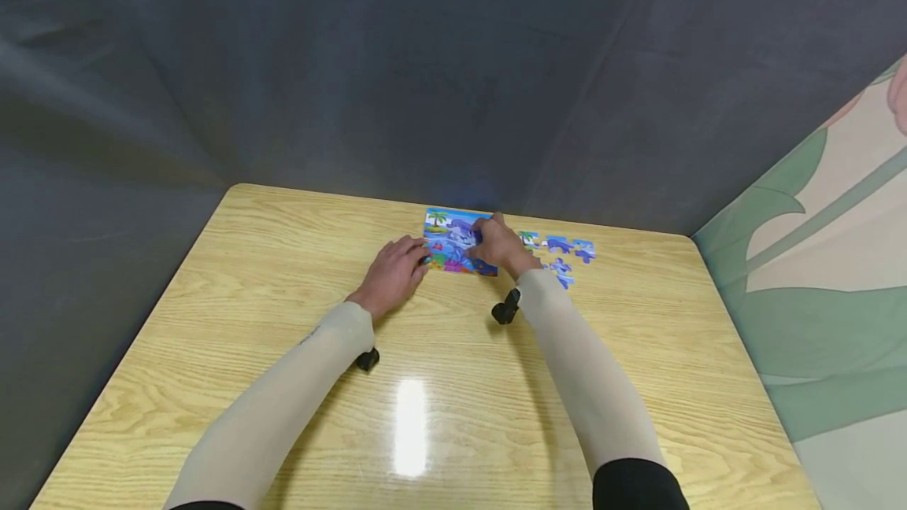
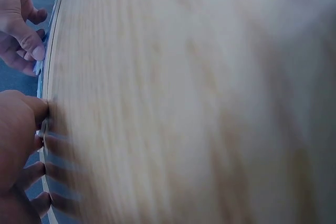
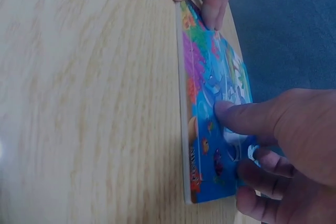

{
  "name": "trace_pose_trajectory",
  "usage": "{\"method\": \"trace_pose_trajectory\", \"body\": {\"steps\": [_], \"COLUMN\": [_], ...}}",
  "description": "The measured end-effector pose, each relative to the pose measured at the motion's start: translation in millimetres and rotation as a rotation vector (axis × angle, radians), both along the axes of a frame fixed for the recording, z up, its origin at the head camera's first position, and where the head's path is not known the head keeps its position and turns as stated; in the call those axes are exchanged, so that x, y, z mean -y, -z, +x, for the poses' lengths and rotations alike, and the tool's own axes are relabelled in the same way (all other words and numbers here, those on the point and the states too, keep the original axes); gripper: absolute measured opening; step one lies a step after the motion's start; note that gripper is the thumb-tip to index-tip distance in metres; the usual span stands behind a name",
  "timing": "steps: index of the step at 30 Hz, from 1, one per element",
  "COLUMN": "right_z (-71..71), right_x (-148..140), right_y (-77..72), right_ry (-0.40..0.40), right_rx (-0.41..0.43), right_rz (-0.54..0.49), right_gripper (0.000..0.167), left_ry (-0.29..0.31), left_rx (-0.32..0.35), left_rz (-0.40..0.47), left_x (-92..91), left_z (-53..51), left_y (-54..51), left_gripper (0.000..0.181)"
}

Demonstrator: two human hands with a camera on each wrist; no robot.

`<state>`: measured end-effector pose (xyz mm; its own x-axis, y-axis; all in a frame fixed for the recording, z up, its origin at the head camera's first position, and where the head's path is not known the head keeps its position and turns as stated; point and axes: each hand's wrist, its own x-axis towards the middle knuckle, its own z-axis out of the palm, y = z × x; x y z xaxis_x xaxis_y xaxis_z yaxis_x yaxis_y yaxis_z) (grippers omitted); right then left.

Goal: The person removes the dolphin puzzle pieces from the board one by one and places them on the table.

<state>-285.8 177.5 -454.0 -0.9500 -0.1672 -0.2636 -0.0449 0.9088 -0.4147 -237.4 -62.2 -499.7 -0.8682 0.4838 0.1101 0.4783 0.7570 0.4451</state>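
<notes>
Sleeves [image 1: 262, 408], pale, reach in from the near side. Dark cloth [image 1: 425, 77] hangs beyond the table [image 1: 468, 352], close along its far edge; I judge reach that way poor. Room for moving lies nearer and to the left, over a broad stretch of wood. Puzzle [image 1: 449, 242]: flat, just inside the far edge, between both grips. Left grip [image 1: 392, 278]: relaxed, fingertips against the puzzle's left edge, not wrapped round it. Right grip [image 1: 500, 245]: thumb on the picture, fingers bent near the right edge; whether a piece is pinched there, I cannot tell. Recommended: left fingers brace the edge lightly while my right thumb works straight down, since sideways or forward force could push the puzzle toward the far edge. Right wrist camera [image 1: 505, 309]: juts out near the pieces; lift before any move right. Pieces [image 1: 558, 245]: loose, right of the puzzle, partly hidden by my right sleeve.
</notes>
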Motion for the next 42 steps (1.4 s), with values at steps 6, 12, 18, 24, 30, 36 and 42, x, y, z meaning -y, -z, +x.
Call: {"method": "trace_pose_trajectory", "body": {"steps": [6, 12, 18, 24, 30, 36, 42], "right_z": [4.1, 7.8, 11.7, 14.8, 18.3, 25.2, 32.3], "right_x": [-3, -4, -9, -9, -8, -11, -15], "right_y": [5.3, 10.6, 16.7, 12.1, 7.2, 1.5, -2.2], "right_ry": [0.024, 0.000, -0.045, -0.061, -0.078, -0.081, -0.099], "right_rx": [-0.010, -0.086, -0.213, -0.304, -0.311, -0.315, -0.328], "right_rz": [-0.007, 0.002, -0.008, -0.040, -0.029, -0.063, -0.094], "right_gripper": [0.059, 0.052, 0.034, 0.024, 0.023, 0.023, 0.022], "left_ry": [0.001, 0.001, 0.003, 0.001, -0.002, 0.000, -0.003], "left_rx": [-0.009, 0.001, 0.004, -0.005, -0.018, -0.009, -0.017], "left_rz": [-0.002, -0.005, -0.004, -0.007, -0.007, -0.007, 0.002], "left_x": [1.1, 1.2, 0.8, 1.1, 0.4, -0.6, -0.5], "left_z": [-0.5, -0.1, 0.5, -0.3, 0.4, 0.6, 0.4], "left_y": [3.1, 3.5, 3.6, 2.1, 1.2, 1.1, 0.4], "left_gripper": [0.043, 0.044, 0.044, 0.043, 0.043, 0.044, 0.043]}}
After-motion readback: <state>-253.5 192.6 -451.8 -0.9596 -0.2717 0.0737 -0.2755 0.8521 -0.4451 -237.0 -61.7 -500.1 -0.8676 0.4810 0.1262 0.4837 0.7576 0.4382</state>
